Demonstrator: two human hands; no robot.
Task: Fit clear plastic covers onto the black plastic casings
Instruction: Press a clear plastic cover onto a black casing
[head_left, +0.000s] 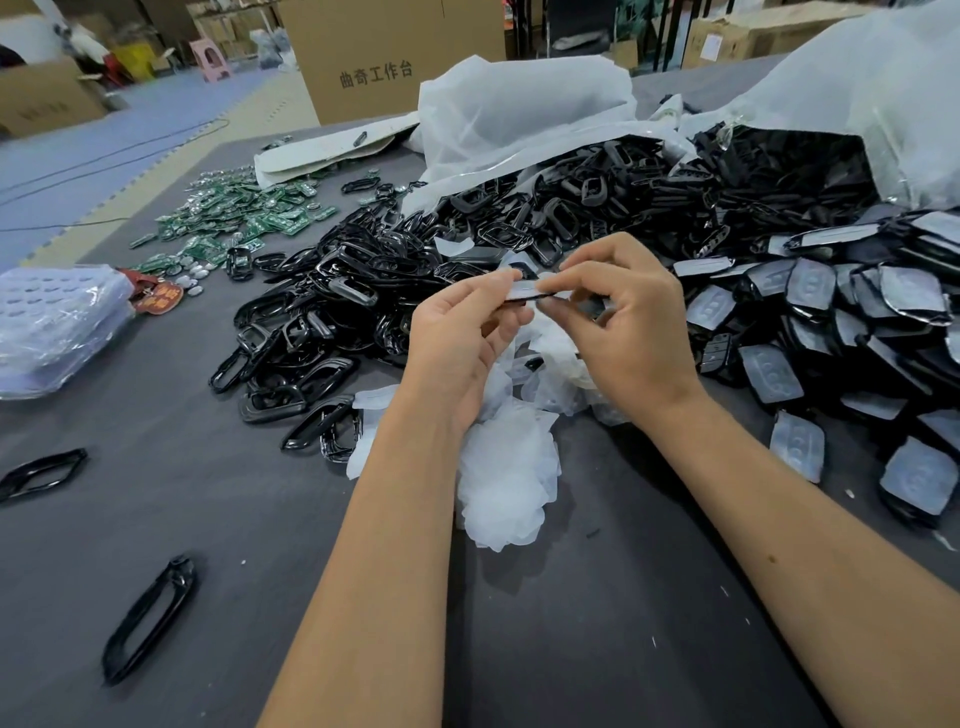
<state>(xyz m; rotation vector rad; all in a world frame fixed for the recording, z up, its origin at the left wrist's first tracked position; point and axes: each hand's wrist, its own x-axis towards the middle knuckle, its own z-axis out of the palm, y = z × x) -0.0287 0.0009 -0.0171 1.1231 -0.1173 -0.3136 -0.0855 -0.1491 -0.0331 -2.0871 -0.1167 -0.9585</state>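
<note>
My fingers (511, 291) pinch a black casing (530, 295) edge-on between both hands, left hand (462, 338) gripping one end, right hand (618, 322) pressing a clear cover (522, 287) along its top so, I judge, the edges seat. I hold it up over the heap of clear covers (506, 467) at the surface's (208, 519) middle, within easy reach. Bare black casings (332, 312) pile toward the far left, covered ones (810, 322) along the right edge, kept apart.
</note>
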